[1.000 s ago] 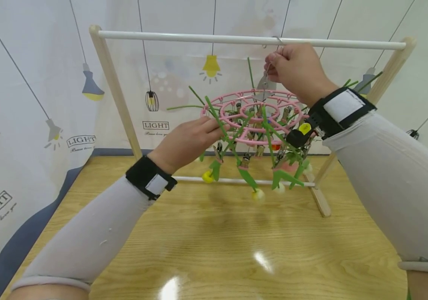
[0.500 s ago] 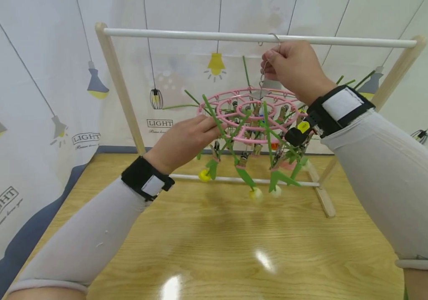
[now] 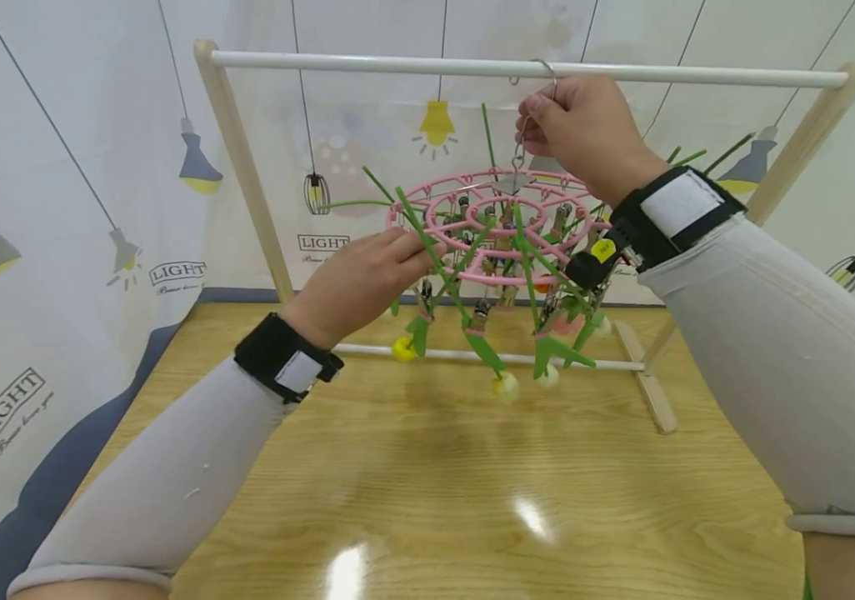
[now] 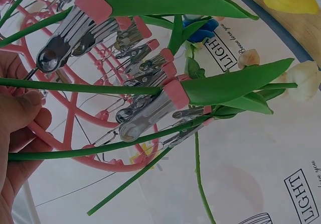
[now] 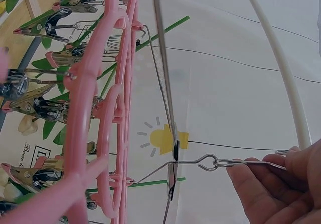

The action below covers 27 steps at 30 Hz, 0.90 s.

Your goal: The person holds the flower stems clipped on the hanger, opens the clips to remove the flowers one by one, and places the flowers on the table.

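A round pink clip hanger hangs under the white bar of a wooden rack in the head view. My right hand pinches the hanger's metal hook, whose curve passes over the bar with its tip just below. At the hanger's near left rim, my left hand grips the pink plastic between thumb and fingers, as the left wrist view shows. Metal clips with pink tips hold green-stemmed flowers head down, among them a yellow one and a white one.
The rack's wooden posts stand left and right, with a lower white rail behind the flowers. Below is a wooden table. A backdrop printed with lamps rises behind. Several green stems stick out past the hanger's edge.
The hanger and its hook have shifted slightly left along the bar, with both hands moving along. Both hands keep their hold. The head view has also tilted a little.
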Tool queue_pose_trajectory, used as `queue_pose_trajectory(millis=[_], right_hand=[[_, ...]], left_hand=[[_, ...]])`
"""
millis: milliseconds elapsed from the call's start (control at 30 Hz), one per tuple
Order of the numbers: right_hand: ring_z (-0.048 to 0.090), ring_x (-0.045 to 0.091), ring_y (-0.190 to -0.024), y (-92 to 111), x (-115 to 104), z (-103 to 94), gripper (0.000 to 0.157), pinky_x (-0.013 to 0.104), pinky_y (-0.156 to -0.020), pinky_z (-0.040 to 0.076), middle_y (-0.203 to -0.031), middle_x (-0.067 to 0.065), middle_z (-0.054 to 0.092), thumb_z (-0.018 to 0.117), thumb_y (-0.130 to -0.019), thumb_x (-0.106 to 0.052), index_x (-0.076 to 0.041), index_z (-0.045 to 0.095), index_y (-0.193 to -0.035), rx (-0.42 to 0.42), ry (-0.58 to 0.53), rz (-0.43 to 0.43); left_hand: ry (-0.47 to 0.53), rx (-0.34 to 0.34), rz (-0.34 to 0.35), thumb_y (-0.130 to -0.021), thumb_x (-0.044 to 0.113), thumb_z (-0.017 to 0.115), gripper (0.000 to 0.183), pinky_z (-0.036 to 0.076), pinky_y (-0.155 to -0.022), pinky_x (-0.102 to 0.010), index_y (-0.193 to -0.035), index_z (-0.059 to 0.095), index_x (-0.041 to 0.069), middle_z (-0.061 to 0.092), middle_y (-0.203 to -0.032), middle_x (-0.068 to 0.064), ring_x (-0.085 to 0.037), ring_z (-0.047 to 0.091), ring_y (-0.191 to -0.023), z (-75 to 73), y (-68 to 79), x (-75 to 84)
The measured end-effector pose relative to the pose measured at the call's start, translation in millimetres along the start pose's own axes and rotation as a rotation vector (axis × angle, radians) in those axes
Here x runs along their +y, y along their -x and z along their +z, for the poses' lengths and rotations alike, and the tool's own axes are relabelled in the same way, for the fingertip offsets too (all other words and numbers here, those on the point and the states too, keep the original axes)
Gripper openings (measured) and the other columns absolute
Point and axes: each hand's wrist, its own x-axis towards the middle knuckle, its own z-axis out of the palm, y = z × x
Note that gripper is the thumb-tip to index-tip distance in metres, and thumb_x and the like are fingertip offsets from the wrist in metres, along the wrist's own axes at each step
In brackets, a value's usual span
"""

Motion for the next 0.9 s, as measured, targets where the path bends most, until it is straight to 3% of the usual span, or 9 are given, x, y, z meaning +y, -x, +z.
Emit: queue_pose_trajectory(millis=[500, 700, 900], right_hand=[[0.057, 0.016, -0.1, 0.7, -0.1, -2.4, 0.035, 0.025, -0.091, 0.05, -0.1, 0.002, 0.058, 0.045, -0.097, -0.031, -0.001, 0.058, -0.11, -0.016, 0.033, 0.013], [0.058, 0.016, -0.1, -0.1, -0.6, -2.1, 0.035, 0.025, -0.09, 0.05, -0.1, 0.002, 0.059, 0.045, -0.097, -0.031, -0.002, 0.058, -0.111, -0.024, 0.052, 0.02], [0.058, 0.017, -0.1, -1.4, -1.2, 0.5, 0.037, 0.026, -0.09, 0.051, -0.1, 0.001, 0.059, 0.044, -0.097, -0.032, -0.002, 0.059, -0.113, -0.034, 0.065, 0.017]], left_hand=[[-0.03, 0.018, 0.031, -0.091, 0.0, 0.053, 0.022, 0.053, -0.083, -0.029, -0.112, 0.06, 0.002, 0.06, -0.102, -0.011, -0.021, 0.054, -0.097, -0.1, -1.0, 3.9], [0.011, 0.031, 0.033, -0.09, -0.003, 0.054, 0.02, 0.053, -0.085, -0.029, -0.108, 0.059, 0.002, 0.061, -0.103, -0.011, -0.02, 0.055, -0.097, 0.7, 0.0, 6.2], [-0.007, 0.04, 0.046, -0.091, -0.002, 0.052, 0.026, 0.053, -0.084, -0.03, -0.116, 0.058, 0.003, 0.061, -0.106, -0.012, -0.021, 0.056, -0.098, -2.8, 1.5, 11.7]])
